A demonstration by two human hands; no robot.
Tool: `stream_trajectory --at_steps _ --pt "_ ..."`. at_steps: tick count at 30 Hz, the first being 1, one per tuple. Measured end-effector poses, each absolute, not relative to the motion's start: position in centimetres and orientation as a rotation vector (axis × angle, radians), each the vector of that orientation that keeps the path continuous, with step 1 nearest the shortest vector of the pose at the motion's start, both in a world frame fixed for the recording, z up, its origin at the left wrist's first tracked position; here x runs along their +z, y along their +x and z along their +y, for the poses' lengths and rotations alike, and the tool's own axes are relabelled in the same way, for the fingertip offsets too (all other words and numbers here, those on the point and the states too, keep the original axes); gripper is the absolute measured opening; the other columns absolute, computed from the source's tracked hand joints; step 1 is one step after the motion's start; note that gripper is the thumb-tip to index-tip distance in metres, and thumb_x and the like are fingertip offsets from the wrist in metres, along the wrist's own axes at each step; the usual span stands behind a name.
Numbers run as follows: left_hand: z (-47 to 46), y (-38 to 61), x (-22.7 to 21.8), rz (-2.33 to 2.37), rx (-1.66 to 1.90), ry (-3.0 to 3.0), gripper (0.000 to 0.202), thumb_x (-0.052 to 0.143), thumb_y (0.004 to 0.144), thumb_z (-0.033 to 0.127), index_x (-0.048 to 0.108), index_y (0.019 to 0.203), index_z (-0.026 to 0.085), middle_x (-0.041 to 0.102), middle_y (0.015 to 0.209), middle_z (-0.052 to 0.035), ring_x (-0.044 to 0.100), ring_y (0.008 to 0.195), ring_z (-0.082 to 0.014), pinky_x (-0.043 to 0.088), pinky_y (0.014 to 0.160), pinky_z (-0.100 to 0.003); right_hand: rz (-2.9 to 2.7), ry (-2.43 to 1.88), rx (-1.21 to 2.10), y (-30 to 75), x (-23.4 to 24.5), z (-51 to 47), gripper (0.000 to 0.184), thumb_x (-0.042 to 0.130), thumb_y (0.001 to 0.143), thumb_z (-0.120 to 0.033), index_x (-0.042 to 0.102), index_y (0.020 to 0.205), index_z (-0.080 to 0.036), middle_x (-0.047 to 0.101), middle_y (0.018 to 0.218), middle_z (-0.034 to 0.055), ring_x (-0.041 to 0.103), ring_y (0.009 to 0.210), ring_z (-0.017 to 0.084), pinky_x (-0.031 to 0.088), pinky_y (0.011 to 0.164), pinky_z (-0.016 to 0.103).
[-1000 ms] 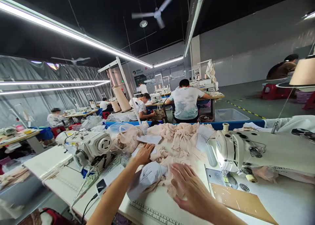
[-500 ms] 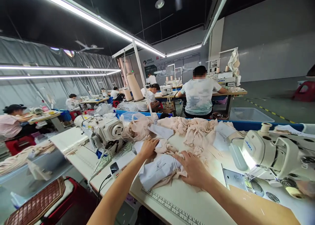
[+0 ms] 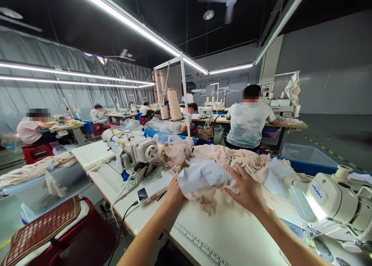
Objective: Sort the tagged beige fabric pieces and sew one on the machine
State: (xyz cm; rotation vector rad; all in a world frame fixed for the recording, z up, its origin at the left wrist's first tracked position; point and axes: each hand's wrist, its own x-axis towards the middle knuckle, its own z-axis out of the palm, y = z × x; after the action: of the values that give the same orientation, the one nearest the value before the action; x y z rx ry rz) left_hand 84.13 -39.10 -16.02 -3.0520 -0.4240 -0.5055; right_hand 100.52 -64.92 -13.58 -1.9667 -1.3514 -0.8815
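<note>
matt beige cloth bundle (image 3: 209,198), white paper slip (image 3: 203,175)

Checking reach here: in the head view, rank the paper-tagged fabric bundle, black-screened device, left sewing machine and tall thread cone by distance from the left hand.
1. fabric bundle: against the left hand, to its right.
2. black-screened device: left, at the table edge.
3. sewing machine: behind, to the left.
4. thread cone: farthest back.

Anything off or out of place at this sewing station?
Nothing damaged or spilled. The beige fabric pile sprawls loose across the table, paper slips mixed in. The fabric bundle held by the left hand and right hand trails ragged ends. A small device sits near the table edge, its cable hanging off.
</note>
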Motion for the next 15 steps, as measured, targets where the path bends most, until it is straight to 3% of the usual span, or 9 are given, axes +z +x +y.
stream_trajectory --at_steps 3,5,8,10,12,15 --pt "-39.3 83.8 -16.2 -0.405 -0.564 -3.051 0.045 0.055 0.088 0.018 0.054 0.133 0.021 0.059 0.127 -0.0116 0.049 0.119 -0.031 0.041 0.105 -0.047 -1.178 -2.044 -0.986 102.7 -9.7 -62.5 0.058 0.058 0.085 -0.028 0.049 0.141 -0.023 0.052 0.124 0.0137 0.058 0.105 0.033 0.055 0.075 0.038" --pt "-39.4 83.6 -16.2 -0.379 -0.598 -3.058 0.05 0.054 0.086 0.015 0.052 0.135 0.021 0.059 0.129 -0.0109 0.049 0.119 -0.0315 0.04 0.106 -0.047 -1.13 -2.09 -1.04 104.1 -7.5 -60.5 0.06 0.062 0.083 -0.028 0.049 0.141 -0.02 0.051 0.128 0.0163 0.054 0.111 0.036 0.053 0.085 0.045" --pt "-39.4 83.3 -16.1 -0.333 -0.639 -3.073 0.056 0.056 0.081 0.013 0.05 0.137 0.021 0.058 0.132 -0.0108 0.048 0.121 -0.0315 0.04 0.107 -0.047 -1.157 -2.097 -0.985 104.9 -6.6 -57.6 0.06 0.065 0.08 -0.029 0.053 0.136 -0.013 0.047 0.138 0.0217 0.041 0.127 0.044 0.033 0.106 0.063" --pt "-39.7 83.3 -16.0 -0.286 -0.649 -3.085 0.06 0.058 0.079 0.011 0.048 0.137 0.019 0.057 0.133 -0.0118 0.047 0.123 -0.0311 0.039 0.108 -0.046 -1.273 -2.009 -0.742 104.3 -7.9 -56.5 0.047 0.061 0.083 -0.029 0.06 0.127 -0.014 0.051 0.135 0.021 0.038 0.129 0.043 0.022 0.11 0.066" --pt "-40.6 83.3 -15.9 -0.201 -0.619 -3.104 0.059 0.059 0.079 0.013 0.049 0.136 0.018 0.058 0.132 -0.0125 0.049 0.122 -0.0308 0.039 0.107 -0.045 -1.386 -1.902 -0.462 103.3 -10.2 -56.0 0.035 0.053 0.088 -0.03 0.065 0.117 -0.016 0.06 0.125 0.0169 0.048 0.122 0.038 0.03 0.11 0.059" --pt "-43.4 83.8 -16.0 -0.014 -0.522 -3.135 0.055 0.06 0.082 0.017 0.05 0.135 0.019 0.061 0.128 -0.0117 0.052 0.118 -0.0301 0.042 0.104 -0.044 -1.427 -1.856 -0.189 101.8 -14.1 -56.0 0.033 0.049 0.09 -0.034 0.066 0.113 -0.017 0.066 0.115 0.0125 0.062 0.106 0.028 0.05 0.093 0.041"
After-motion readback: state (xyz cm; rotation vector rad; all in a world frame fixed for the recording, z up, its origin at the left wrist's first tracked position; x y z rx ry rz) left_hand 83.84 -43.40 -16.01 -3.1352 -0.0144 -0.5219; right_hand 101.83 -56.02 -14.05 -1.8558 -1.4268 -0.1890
